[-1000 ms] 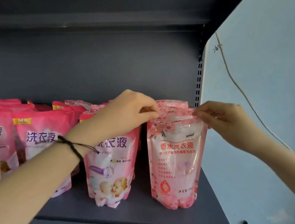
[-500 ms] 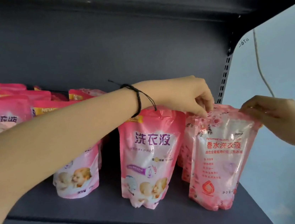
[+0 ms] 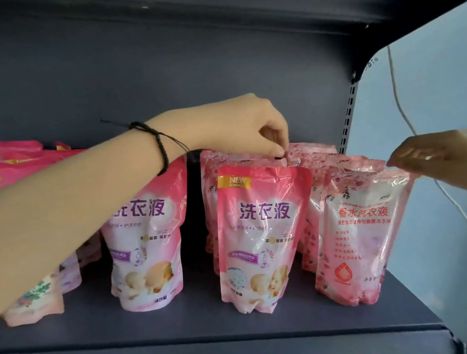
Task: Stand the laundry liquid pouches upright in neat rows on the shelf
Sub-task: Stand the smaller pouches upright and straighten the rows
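Note:
Pink laundry liquid pouches stand upright on the dark shelf (image 3: 185, 324). A pink pouch with a baby picture (image 3: 259, 232) stands front centre, and another like it (image 3: 146, 246) to its left. A translucent rose-patterned pouch (image 3: 363, 234) stands front right, with more rose pouches (image 3: 311, 152) behind. My left hand (image 3: 249, 127) reaches over them. Its fingertips pinch the top edge of a rose pouch (image 3: 224, 160) right behind the front pink one. My right hand (image 3: 430, 158), blurred, lies with straight fingers at the top right corner of the front rose pouch.
More pink pouches (image 3: 2, 152) stand at the back left, and a flower-printed one (image 3: 32, 298) at the front left, partly behind my forearm. The upper shelf (image 3: 234, 0) hangs overhead. A slotted upright (image 3: 347, 110) and a pale wall with a white cable (image 3: 404, 114) bound the right side.
My left hand has left the front rose pouch's top and now pinches a pouch further back. My right hand's pinch on the front rose pouch has loosened to straight fingers. The view shifted.

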`<move>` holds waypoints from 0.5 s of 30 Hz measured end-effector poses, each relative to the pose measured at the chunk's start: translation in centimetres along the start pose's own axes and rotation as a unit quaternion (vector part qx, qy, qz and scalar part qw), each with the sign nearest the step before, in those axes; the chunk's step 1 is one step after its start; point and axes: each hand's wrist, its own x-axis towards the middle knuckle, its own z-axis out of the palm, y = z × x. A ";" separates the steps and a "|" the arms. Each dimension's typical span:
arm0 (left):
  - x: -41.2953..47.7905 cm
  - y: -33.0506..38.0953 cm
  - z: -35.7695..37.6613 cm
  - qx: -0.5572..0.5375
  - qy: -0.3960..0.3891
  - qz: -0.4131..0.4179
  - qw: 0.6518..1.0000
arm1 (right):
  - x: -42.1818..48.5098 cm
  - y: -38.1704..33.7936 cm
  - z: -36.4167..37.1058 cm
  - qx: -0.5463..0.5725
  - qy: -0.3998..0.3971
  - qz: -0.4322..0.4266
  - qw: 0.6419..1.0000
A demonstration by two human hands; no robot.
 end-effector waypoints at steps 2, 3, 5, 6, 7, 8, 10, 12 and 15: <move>-1.4 -0.6 -0.5 0.007 -0.009 -0.017 1.000 | 0.2 -1.8 -0.3 -0.026 0.015 -0.020 0.999; -2.1 -0.8 -0.7 0.010 -0.016 -0.026 0.999 | 0.2 -2.9 -0.3 -0.025 0.021 -0.032 0.999; -3.3 -1.1 -0.7 0.016 -0.028 -0.048 0.998 | 0.6 -5.3 0.0 -0.019 0.008 -0.056 0.998; -3.8 -1.2 -0.7 0.018 -0.036 -0.056 0.998 | 0.7 -6.7 0.2 -0.021 -0.005 -0.068 0.997; -4.2 -1.2 -0.4 0.019 -0.044 -0.062 0.997 | 1.0 -7.9 0.5 -0.029 -0.018 -0.079 0.996; -4.5 -1.2 -0.2 0.021 -0.049 -0.068 0.996 | 1.3 -9.1 0.8 -0.039 -0.030 -0.091 0.995; -5.0 -1.3 0.6 0.036 -0.041 -0.081 0.995 | 2.1 -10.9 1.8 -0.075 -0.048 -0.108 0.990; -5.2 -1.4 1.5 0.047 -0.015 -0.097 0.994 | 3.0 -12.0 3.0 -0.126 -0.073 -0.108 0.983; -5.6 -1.3 2.3 -0.008 0.012 -0.116 0.993 | 3.7 -12.4 4.4 -0.159 -0.102 -0.083 0.979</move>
